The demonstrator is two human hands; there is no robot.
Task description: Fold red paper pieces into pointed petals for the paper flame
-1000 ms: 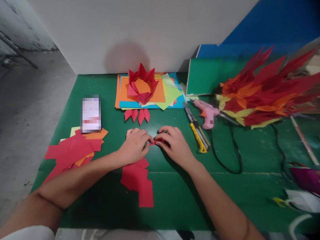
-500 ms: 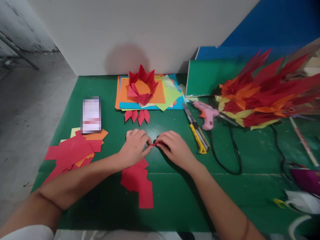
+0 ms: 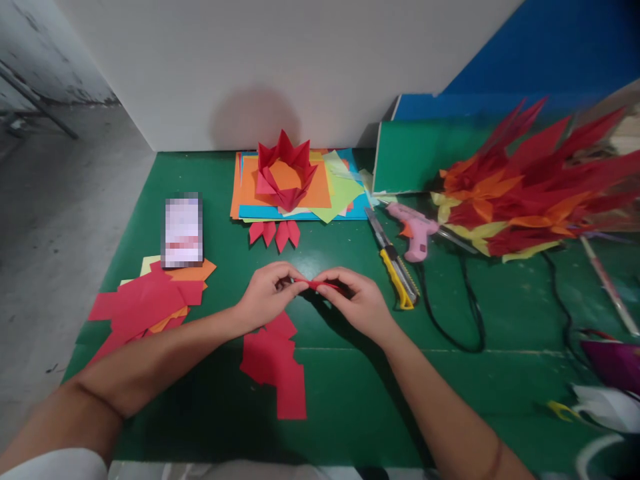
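Both hands pinch a small folded piece of red paper [image 3: 316,285] over the middle of the table. My left hand [image 3: 267,293] grips its left end between thumb and fingers; my right hand [image 3: 357,300] grips the right end. Much of the piece is hidden by the fingers. Just beyond, several small pointed red paper pieces [image 3: 287,235] lie in a row. Behind them a ring of folded red paper points [image 3: 284,193] stands on stacked coloured sheets [image 3: 245,183]. Cut red paper [image 3: 291,390] lies flat below my left hand.
A yellow box cutter [image 3: 397,277] and a pink glue gun [image 3: 415,227] with a black cord lie on the green table [image 3: 215,413]. A phone [image 3: 183,230] rests by coloured scraps [image 3: 145,303] at left. Flame-shaped red and orange paper [image 3: 530,187] stands at right.
My hands have turned so that the thumbs now press on the red piece from the near side, and more of it shows. The things on the table have stayed put.
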